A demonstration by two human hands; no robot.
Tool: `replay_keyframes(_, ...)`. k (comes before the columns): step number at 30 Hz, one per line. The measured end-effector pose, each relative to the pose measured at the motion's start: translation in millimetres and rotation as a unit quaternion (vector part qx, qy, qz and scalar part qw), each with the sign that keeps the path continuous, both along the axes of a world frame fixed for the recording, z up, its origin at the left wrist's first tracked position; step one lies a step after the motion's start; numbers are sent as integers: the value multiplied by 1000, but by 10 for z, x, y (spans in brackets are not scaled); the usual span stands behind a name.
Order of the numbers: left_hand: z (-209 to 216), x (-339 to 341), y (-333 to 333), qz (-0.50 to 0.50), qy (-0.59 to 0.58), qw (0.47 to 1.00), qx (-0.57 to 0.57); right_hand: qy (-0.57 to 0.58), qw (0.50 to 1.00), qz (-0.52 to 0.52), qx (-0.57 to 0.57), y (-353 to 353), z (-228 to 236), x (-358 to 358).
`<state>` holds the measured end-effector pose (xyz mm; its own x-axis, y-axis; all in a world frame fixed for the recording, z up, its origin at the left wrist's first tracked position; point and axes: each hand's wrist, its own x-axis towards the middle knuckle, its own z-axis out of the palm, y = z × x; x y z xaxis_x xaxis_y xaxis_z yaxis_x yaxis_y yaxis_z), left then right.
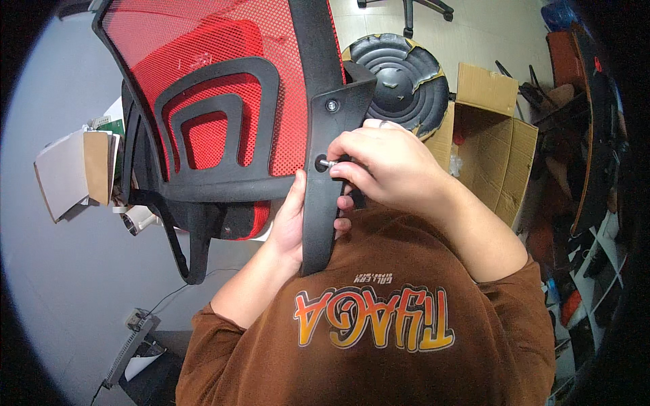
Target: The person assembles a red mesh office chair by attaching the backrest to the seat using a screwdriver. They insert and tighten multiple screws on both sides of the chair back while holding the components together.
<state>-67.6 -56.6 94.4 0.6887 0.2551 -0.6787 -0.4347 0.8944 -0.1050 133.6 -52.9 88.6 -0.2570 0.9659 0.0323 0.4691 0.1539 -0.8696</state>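
Note:
A black plastic armrest (319,216) stands against the side of an office chair's red mesh backrest (288,88). My left hand (291,220) is wrapped round the armrest, its thumb on the near face and its fingertips showing past the right edge. Between thumb and forefinger, my right hand (379,159) pinches a small silver bolt (328,163) at the armrest's lower hole; how deep it sits I cannot tell. Another bolt (332,105) sits in the upper hole. Left of the backrest hangs the other armrest (196,254), a black loop.
Right of my hands is an open cardboard box (497,162). Behind them lies a round black seat-like disc (399,84) with torn edges. A stack of papers (64,172) is at the left, and a power strip (132,345) with a cable is at lower left.

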Motion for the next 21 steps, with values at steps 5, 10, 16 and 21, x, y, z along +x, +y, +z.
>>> replay_keyframes(5,15,21,13,2,-10,1000,7,-132,991,0,12,46,94,-125)
replay_keyframes(10,9,76,3,-31,119,992,26,-233,971,60,-11,99,241,-180)
replay_keyframes(16,-91,79,-6,-60,113,992,6,-370,927,2,66,-25,340,-370)
replay_keyframes(21,-277,37,-59,-43,91,994,47,-408,910,62,41,72,362,-389)
